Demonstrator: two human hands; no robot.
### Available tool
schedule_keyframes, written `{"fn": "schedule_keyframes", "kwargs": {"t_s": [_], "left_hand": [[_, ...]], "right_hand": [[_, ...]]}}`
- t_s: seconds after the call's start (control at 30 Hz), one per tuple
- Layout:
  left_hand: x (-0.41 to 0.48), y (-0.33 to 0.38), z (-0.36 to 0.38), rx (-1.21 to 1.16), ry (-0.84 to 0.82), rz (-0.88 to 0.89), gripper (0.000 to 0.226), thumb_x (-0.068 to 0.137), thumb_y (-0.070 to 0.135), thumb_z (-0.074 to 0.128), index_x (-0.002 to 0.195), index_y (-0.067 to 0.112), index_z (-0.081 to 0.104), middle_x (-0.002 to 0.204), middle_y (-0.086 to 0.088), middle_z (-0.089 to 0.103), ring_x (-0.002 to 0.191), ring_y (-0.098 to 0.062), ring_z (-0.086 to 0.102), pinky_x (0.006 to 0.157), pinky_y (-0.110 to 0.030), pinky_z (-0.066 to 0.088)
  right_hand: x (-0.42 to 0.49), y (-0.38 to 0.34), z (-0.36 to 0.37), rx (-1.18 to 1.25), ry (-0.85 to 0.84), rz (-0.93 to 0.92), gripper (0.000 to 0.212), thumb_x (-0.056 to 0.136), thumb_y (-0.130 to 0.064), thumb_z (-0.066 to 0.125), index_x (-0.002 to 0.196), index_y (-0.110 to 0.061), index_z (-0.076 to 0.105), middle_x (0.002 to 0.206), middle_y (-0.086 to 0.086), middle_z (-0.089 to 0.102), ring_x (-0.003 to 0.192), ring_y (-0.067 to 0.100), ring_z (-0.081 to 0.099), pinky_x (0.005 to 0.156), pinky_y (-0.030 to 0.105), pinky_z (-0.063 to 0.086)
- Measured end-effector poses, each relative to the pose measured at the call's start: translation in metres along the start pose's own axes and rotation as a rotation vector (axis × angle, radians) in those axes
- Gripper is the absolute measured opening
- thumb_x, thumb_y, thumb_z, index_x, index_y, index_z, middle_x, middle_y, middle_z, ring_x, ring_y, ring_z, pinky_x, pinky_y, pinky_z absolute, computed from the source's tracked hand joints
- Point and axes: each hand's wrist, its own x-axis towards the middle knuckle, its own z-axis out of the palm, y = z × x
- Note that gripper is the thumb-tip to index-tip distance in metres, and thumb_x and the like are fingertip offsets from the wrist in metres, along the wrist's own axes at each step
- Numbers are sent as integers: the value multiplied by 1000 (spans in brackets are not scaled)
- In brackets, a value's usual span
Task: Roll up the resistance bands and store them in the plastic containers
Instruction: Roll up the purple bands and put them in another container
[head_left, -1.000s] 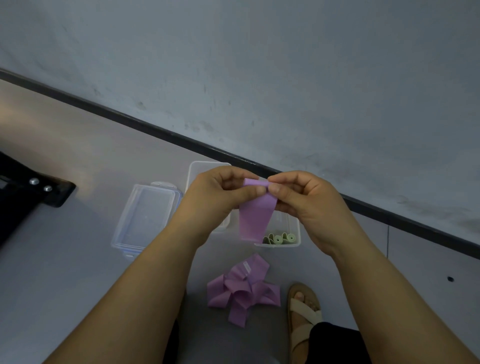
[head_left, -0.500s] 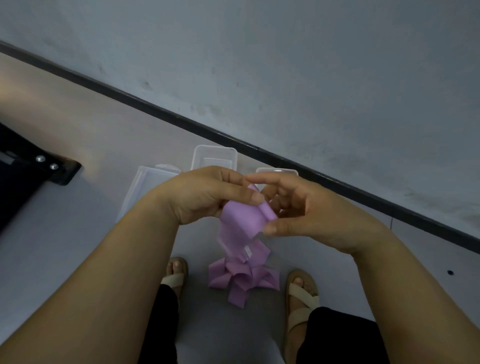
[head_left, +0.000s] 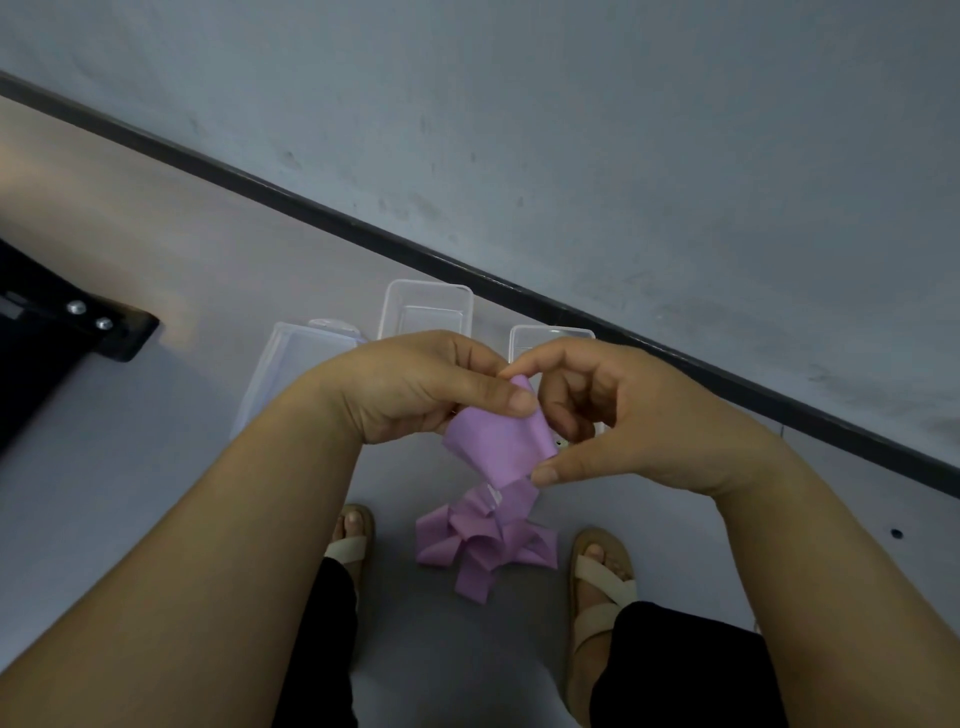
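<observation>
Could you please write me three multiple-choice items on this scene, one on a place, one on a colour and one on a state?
1. Where does the loose pile of band lie?
A. On the floor between the feet
B. Inside a container
C. On the black object at left

2. What colour is the band being handled?
A. Green
B. Purple
C. Black

3. How is the band held?
A. By the left hand only
B. By neither hand
C. Pinched by both hands

Answers:
1 A: the pile rests on the grey floor between the two sandalled feet.
2 B: the band is plainly purple.
3 C: the left hand grips its top, and the right hand pinches its top and lower edge.
</observation>
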Motion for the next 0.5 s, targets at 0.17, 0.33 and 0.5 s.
{"fn": "schedule_keyframes", "kwargs": {"t_s": [0.17,0.33,0.5], "left_hand": [[2,0,0,-15,58,22,10,67,17,66,67,17,76,70,1,71,66,-8,66,60,-17,51],[1,1,0,-32,67,38,9,63,20,70,69,16,77,73,-1,73,68,-10,67,61,-18,52],[3,-1,0,17,71,20,10,67,20,73,75,15,77,80,-4,73,76,-14,67,71,-23,53]], "right_hand": [[0,0,-2,-11,11,5,55,63,-14,79,109,-35,57,66,-11,53,63,5,50,64,24,48],[2,1,-1,-11,27,12,60,55,-31,77,110,-39,56,75,-11,58,71,17,52,69,42,51],[3,3,0,-26,52,23,56,53,-32,79,104,-36,59,79,-5,59,72,14,55,70,40,52]]}}
